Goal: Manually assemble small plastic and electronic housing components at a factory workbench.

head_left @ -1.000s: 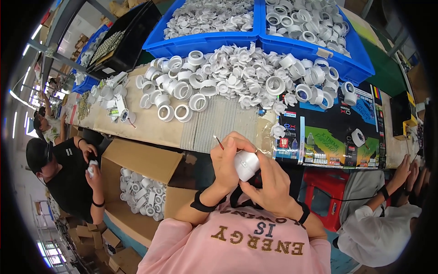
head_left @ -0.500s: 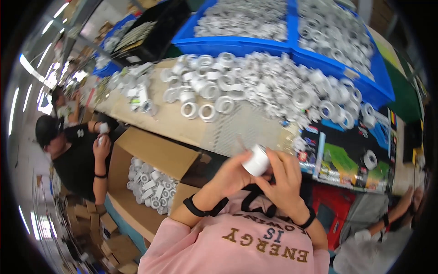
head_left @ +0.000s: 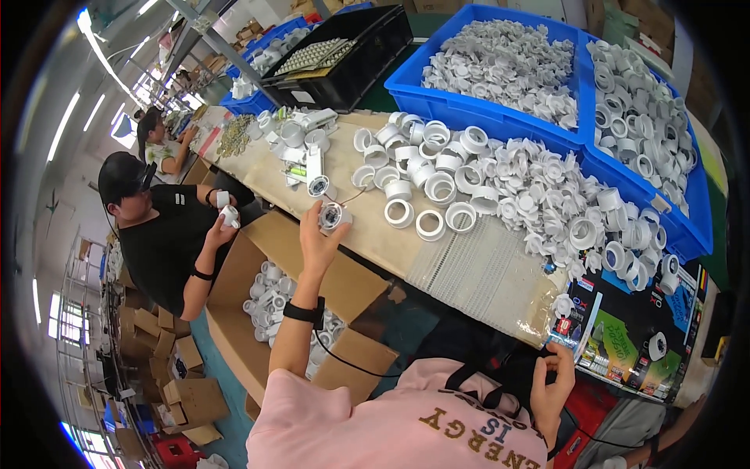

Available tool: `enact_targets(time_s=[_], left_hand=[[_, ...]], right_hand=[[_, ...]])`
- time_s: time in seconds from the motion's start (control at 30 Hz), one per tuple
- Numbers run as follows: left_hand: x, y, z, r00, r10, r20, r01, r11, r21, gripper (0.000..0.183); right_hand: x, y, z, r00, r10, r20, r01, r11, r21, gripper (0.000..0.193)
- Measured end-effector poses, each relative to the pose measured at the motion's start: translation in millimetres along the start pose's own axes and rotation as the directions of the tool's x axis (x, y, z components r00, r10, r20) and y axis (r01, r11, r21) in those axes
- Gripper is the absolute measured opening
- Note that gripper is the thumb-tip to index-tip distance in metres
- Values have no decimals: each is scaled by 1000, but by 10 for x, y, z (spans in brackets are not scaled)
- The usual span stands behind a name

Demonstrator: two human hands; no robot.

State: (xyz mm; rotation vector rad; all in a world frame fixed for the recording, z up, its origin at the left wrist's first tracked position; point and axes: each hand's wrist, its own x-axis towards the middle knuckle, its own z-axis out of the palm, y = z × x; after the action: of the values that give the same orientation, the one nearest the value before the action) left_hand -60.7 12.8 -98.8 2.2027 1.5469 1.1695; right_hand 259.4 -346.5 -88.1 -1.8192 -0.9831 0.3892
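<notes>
My left hand (head_left: 316,244) is raised over the near edge of the bench, its fingers closed on a white round housing (head_left: 344,227). The housing's open face shows a dark inside, and thin reddish wires rise beside it. Just beyond it lie white cylindrical assemblies (head_left: 314,164), some with green-yellow marks. My right hand (head_left: 553,384) is low by the bench's front edge, fingers loosely bent and apart, with nothing visible in them. White rings (head_left: 430,225) lie between the two hands, in front of a heap of white toothed parts (head_left: 523,184).
Blue bins (head_left: 488,117) of white parts stand at the back, next to a black crate (head_left: 367,66). Below my left arm is a cardboard box (head_left: 242,328) holding white pieces. At left, a person in black (head_left: 152,250) holds white parts. A printed mat (head_left: 625,344) lies at right.
My hands have parted. The left has carried the white housing leftward and away from me; the right has let go and dropped back to the right. The view has shifted.
</notes>
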Motion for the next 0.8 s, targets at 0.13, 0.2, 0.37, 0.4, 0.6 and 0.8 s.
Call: enact_targets(time_s=[0.13, 0.2, 0.37, 0.4, 0.6, 0.8], left_hand=[[245, -243, 221, 977, 179, -112, -143, 952, 271, 61], [332, -360, 365, 970, 182, -160, -122, 937, 327, 61], [717, -717, 608, 972, 97, -214, -68, 988, 136, 58], [769, -777, 688, 973, 88, -212, -46, 980, 196, 61], [1017, -1239, 395, 975, 193, -114, -121, 881, 458, 63], [403, -309, 301, 950, 277, -143, -210, 907, 366, 56]], right_hand=[[-39, -48, 10, 1000, 13, 6, -13, 999, -31, 27], [-90, 1, -16, 1000, 16, -4, -16, 999, -43, 27], [-147, 35, -44, 997, 15, -78, -18, 999, -42, 28], [-126, 17, -67, 996, 27, -82, -33, 997, -71, 27], [64, 49, -176, 997, -18, -79, 15, 999, -33, 28], [211, 512, -1148, 874, 66, -482, -209, 946, -249, 26]])
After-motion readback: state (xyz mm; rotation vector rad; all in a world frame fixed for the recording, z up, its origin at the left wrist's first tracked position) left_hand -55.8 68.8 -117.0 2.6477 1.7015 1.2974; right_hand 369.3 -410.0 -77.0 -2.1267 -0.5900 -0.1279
